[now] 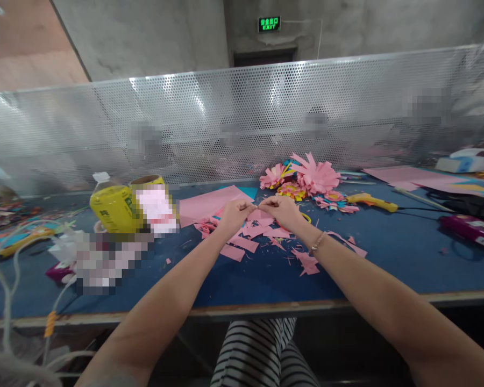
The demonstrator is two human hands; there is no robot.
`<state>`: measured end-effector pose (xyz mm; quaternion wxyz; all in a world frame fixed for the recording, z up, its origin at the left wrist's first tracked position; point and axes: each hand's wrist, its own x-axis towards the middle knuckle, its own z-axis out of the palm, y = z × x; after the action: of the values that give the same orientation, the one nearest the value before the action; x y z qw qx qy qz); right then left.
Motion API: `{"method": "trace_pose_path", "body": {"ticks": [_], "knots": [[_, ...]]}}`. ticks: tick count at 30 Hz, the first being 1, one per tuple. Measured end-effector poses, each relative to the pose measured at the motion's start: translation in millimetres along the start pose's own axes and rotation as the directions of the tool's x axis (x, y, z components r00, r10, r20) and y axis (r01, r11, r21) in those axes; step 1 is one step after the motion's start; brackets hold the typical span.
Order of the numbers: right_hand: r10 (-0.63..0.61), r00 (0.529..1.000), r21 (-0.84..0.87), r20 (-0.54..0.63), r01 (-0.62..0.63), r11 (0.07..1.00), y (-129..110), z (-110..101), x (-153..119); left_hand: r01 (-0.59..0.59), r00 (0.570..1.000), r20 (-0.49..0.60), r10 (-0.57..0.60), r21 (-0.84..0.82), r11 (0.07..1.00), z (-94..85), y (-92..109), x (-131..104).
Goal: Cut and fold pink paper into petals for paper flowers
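Note:
My left hand [237,211] and my right hand [281,209] meet at the fingertips over the middle of the table. Both are closed in a pinch on a small piece of pink paper [261,217], partly hidden by the fingers and hard to tell from the scraps behind it. Below them lie loose pink paper strips [245,243] and thin trimmings. A larger pink sheet [210,204] lies to the left of my left hand. Just beyond my right hand is a pile of paper flowers [315,174] in pink, yellow and blue.
A yellow glue gun [373,202] with a cord rests on the right. Farther right are pink sheets [407,176] and a purple box [470,231]. A bottle with a yellow label [115,209] and a tape roll [149,180] stand left. A perforated metal panel [210,129] closes off the back.

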<state>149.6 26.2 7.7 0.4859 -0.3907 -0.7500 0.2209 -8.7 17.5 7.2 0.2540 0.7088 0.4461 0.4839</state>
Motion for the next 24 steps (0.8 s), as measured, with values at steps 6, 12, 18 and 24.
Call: {"method": "trace_pose_path", "body": {"ticks": [6,12,18,24], "knots": [[0.075,0.997,0.001,0.014,-0.075,0.997,10.9,-6.3,6.3,0.039,0.999,-0.012,-0.039,-0.008,0.999,-3.0,1.0,2.0],[0.133,0.99,0.076,-0.054,-0.129,0.989,21.7,-12.1,10.2,0.075,0.996,-0.042,-0.079,-0.084,0.994,-3.4,-4.7,4.8],[0.181,0.975,0.246,-0.13,-0.145,0.958,38.9,-27.0,16.5,0.147,0.982,-0.075,-0.175,-0.285,0.947,-8.3,-11.3,8.9],[0.254,0.946,0.445,0.202,-0.32,0.836,11.5,2.0,2.3,0.113,0.982,-0.087,-0.167,-0.442,0.89,3.5,-8.1,2.3]]}}
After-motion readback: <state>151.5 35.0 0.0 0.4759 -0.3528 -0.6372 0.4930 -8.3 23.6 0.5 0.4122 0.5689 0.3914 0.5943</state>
